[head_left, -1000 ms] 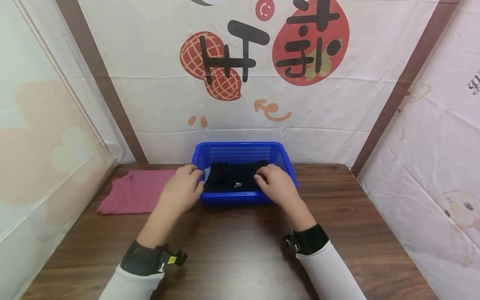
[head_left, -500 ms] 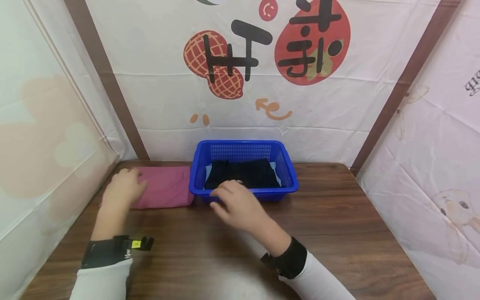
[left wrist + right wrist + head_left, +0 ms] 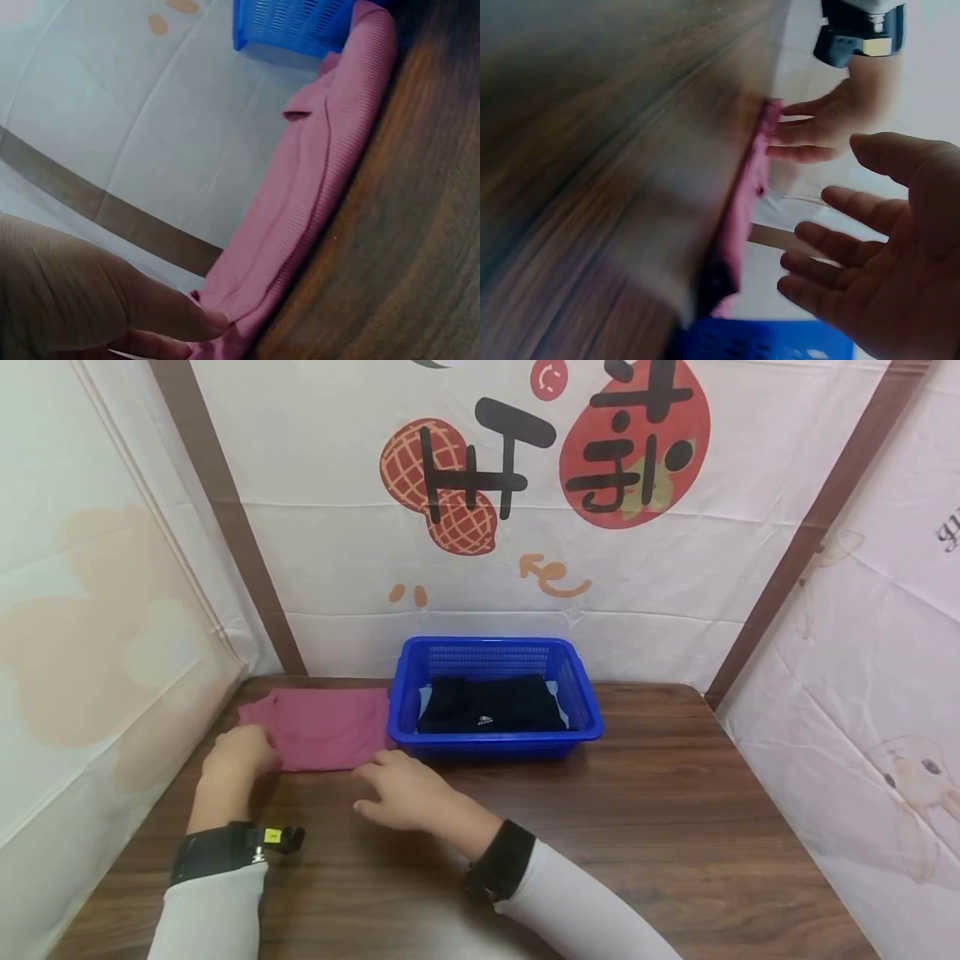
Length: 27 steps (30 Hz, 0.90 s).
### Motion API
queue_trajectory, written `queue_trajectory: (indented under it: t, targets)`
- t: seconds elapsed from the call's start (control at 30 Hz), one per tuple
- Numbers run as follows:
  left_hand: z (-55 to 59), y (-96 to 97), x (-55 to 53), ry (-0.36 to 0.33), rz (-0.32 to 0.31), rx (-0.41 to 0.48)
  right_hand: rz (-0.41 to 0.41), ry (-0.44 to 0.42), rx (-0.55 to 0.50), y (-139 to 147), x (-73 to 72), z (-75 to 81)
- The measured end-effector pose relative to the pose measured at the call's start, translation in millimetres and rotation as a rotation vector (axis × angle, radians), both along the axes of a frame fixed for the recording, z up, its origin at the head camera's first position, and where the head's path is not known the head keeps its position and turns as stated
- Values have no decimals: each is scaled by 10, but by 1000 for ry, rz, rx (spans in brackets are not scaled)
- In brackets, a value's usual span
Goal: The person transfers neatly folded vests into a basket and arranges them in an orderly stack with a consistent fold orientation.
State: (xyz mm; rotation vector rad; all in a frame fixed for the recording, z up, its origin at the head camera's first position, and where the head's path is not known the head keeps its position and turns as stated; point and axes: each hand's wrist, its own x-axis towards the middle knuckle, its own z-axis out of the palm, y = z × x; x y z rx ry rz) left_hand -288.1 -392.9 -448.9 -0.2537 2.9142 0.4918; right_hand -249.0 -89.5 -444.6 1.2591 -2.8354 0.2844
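Note:
A folded pink garment (image 3: 330, 727) with ribbed fabric lies on the table left of the basket. At its near left corner is my left hand (image 3: 238, 757); in the left wrist view the thumb (image 3: 202, 319) touches the cloth, and the other fingers are mostly out of frame. My right hand (image 3: 405, 789), fingers spread and holding nothing, hovers by the garment's near right corner. The right wrist view shows this right hand (image 3: 885, 255) apart from the cloth. Inside the blue basket (image 3: 495, 739) lies a folded black garment (image 3: 495, 703) with a small white logo.
Light blue fabric (image 3: 553, 688) shows beside the black garment in the basket. The wooden table (image 3: 637, 827) extends to the right and front. Printed white cloth walls (image 3: 337, 577) enclose the back and both sides.
Both hands have left the basket and moved left to the pink garment. The left hand has come down at its near left corner; the right has swung across in front. The black garment stays in the basket.

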Motion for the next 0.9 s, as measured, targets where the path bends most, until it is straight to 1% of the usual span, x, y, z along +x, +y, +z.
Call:
queue_trajectory:
  t: [0.1,0.23,0.37,0.47,0.53,0.7,0.9]
  targets:
    - [-25,14,-3,9,4,-24,-55,-16,47,-165,-105,-63]
    - [-38,23,3,33,16,-28,-139,-43,90,-338,-205,-136]
    - [-34,12,25,37,24,-23,-215,-79,121,-463,-255,-192]
    - [-14,7,43,22,23,-12,-260,-88,146,-525,-270,-233]
    - [7,5,55,8,21,-4,-276,-71,173,-555,-277,-253]
    - [57,-9,92,-15,31,-4,-273,22,214,-618,-291,-264]
    - [19,-22,120,18,24,-47,-276,86,227,-654,-274,-286]
